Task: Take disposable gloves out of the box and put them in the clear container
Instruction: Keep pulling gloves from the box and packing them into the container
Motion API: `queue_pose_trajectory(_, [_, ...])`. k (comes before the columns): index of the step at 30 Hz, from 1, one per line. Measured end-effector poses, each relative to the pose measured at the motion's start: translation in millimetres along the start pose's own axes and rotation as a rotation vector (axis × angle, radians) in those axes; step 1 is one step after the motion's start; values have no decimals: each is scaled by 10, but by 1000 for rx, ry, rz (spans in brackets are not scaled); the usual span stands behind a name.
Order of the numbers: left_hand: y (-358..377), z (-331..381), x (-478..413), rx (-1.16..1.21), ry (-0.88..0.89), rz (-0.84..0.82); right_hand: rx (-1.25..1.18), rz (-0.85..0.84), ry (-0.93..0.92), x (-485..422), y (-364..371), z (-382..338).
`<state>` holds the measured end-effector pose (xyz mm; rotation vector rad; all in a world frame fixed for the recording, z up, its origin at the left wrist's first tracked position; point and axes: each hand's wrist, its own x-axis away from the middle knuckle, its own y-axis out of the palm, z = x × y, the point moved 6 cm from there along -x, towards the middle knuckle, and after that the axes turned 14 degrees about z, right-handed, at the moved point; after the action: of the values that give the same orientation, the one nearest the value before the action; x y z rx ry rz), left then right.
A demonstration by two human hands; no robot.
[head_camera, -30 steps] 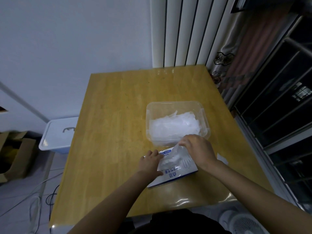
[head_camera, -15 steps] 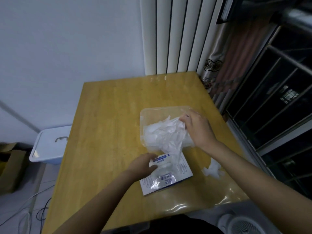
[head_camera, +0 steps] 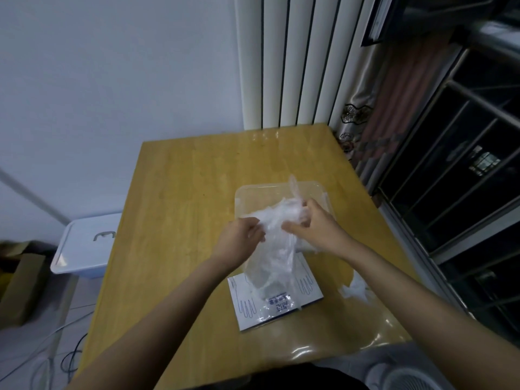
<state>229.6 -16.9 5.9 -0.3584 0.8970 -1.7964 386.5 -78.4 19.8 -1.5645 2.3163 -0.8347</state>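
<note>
Dim, bluish indoor light. Plain pale wall (head_camera: 112, 80) behind a yellow wooden worktop (head_camera: 197, 206). White vertical ribbed panel (head_camera: 284, 60) at the far edge, patterned curtain (head_camera: 380, 108) just right of it, then dark window (head_camera: 464, 170) with metal bars. Down left on the floor: white lidded bin (head_camera: 87, 243), cardboard box (head_camera: 22, 282), loose cables (head_camera: 56, 347). White fan (head_camera: 402, 375) at bottom right.

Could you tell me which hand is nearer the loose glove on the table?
Right. The right hand is beyond the loose glove; the left hand lies farther left.
</note>
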Motion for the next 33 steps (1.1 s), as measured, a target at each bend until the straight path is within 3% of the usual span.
queue_pose_trajectory(3, [26,-28,-15,52,-91,-57,42,-48,21,7,125,188])
queue_pose_trajectory(8, [29,-157,0,58,-178,-123,-86,104,84,-52,51,360])
queue_pose_trajectory(15, [85,-239,83,72,-188,-181,121,215,17,-54,-69,516])
queue_pose_trajectory(21, [108,-288,88,108,-221,-157,143,265,6,-91,-166,632])
queue_pose_trajectory(23, [116,-300,98,97,-219,-159,156,258,4,-109,-176,657])
queue_pose_trajectory(28, [179,-277,145,91,-215,-167,243,57,-19,-109,-21,665])
queue_pose_trajectory(33, [246,-229,207,113,-190,-183,308,131,-114,-119,32,545])
